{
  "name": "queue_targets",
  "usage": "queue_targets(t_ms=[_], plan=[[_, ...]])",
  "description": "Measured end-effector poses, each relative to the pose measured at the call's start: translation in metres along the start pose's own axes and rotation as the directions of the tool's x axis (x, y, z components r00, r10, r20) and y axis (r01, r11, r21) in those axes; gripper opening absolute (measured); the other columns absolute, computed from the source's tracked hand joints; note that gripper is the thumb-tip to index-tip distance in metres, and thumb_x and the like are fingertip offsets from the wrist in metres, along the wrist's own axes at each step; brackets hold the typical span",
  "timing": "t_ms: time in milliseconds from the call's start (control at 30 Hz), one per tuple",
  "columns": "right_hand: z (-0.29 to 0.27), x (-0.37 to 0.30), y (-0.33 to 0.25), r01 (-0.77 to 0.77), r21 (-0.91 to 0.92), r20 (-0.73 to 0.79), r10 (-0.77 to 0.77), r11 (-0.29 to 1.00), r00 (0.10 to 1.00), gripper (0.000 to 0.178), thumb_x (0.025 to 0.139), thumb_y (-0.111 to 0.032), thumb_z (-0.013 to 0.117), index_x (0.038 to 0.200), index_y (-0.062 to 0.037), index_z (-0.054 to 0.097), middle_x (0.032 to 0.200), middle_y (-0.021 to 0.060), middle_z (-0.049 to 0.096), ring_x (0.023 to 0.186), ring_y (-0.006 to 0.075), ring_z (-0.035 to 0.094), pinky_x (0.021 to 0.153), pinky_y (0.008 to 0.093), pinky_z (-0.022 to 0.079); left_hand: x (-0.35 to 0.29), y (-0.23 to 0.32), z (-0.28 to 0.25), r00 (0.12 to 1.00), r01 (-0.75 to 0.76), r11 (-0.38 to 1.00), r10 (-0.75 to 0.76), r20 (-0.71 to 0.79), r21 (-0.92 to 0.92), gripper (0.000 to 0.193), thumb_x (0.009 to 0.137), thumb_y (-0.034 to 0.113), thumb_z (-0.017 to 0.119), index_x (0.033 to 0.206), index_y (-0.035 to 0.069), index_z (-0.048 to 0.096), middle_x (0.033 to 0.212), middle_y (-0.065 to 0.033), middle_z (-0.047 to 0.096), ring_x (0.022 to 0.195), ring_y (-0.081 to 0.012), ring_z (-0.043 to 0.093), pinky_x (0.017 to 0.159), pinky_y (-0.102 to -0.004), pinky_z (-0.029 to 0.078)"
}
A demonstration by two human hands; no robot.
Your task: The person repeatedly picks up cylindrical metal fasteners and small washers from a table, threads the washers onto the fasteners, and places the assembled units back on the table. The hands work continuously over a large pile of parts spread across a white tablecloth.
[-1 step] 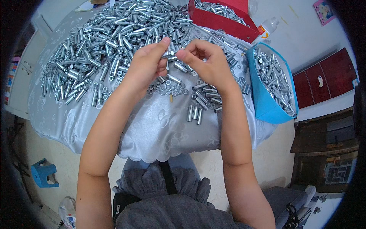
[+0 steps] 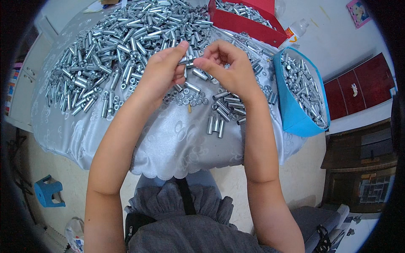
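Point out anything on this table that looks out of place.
One small thing: a tan sliver lies on the tablecloth, at the near edge of the loose nuts. It looks odd beside all that silvery metal; it's too small to identify.

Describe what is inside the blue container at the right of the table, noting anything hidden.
The blue container holds a heap of loose silver metal pieces, many cylindrical, lying at mixed angles. The container's bottom and anything beneath the top layer are covered.
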State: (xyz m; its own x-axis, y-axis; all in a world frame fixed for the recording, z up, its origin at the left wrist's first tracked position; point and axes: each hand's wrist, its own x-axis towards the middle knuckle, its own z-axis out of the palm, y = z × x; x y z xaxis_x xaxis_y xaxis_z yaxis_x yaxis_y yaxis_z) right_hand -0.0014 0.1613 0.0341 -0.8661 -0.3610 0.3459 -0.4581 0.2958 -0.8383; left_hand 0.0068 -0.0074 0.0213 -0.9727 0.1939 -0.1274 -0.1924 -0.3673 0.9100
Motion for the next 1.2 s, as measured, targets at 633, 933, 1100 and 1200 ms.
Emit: queue_targets(t_ms=[633,933,1100,1200], plan=[[0.004,0.000,-0.004,0.147,-0.081,0.082,-0.140,0.986,0.987,0.018,0.077,-0.014,0.066,0.087,-0.0046,0.054,0.071,-0.0041,0.048,0.064,0.0038,0.043,0.058,0.0175,0.036,-0.006,0.004,0.004,0.998,0.049,0.997,-0.051,0.021,0.063,0.027,0.086,0.039,0.053,0.078,0.014,0.049,0.052,0.0086,0.034,0.044,-0.0028,0.028,0.044,-0.0192,0.025],[0.018,0.003,0.001,0.287,-0.140,0.012,-0.288,0.948,0.958,0.019,0.084,-0.021,0.056,0.083,-0.0016,0.052,0.068,0.0087,0.054,0.056,0.0203,0.048,0.055,0.0287,0.041,-0.002,-0.003,0.002,0.999,0.018,1.000,-0.019,0.027,0.021,0.025,0.088,0.035,0.051,0.078,0.012,0.052,0.053,0.0081,0.034,0.045,-0.0032,0.029,0.044,-0.0193,0.026],[0.023,0.003,0.001,0.156,-0.123,0.026,-0.154,0.980,0.988,0.025,0.088,-0.024,0.050,0.078,-0.0005,0.052,0.059,0.0079,0.050,0.055,0.0204,0.048,0.054,0.0314,0.040,-0.002,-0.008,0.007,0.983,-0.166,0.981,0.173,-0.059,0.100,0.025,0.087,0.031,0.053,0.080,0.008,0.054,0.055,0.0074,0.039,0.046,-0.0031,0.031,0.044,-0.0189,0.026],[0.027,0.003,-0.002,-0.025,0.071,0.050,0.021,0.997,0.999,0.033,0.090,-0.027,0.046,0.070,-0.0016,0.051,0.053,0.0030,0.044,0.051,0.0141,0.044,0.049,0.0288,0.038,0.004,-0.015,0.001,0.876,-0.458,0.851,0.482,-0.032,0.257,0.022,0.087,0.027,0.054,0.081,0.006,0.054,0.055,0.0067,0.041,0.046,-0.0032,0.032,0.044,-0.0178,0.026]])
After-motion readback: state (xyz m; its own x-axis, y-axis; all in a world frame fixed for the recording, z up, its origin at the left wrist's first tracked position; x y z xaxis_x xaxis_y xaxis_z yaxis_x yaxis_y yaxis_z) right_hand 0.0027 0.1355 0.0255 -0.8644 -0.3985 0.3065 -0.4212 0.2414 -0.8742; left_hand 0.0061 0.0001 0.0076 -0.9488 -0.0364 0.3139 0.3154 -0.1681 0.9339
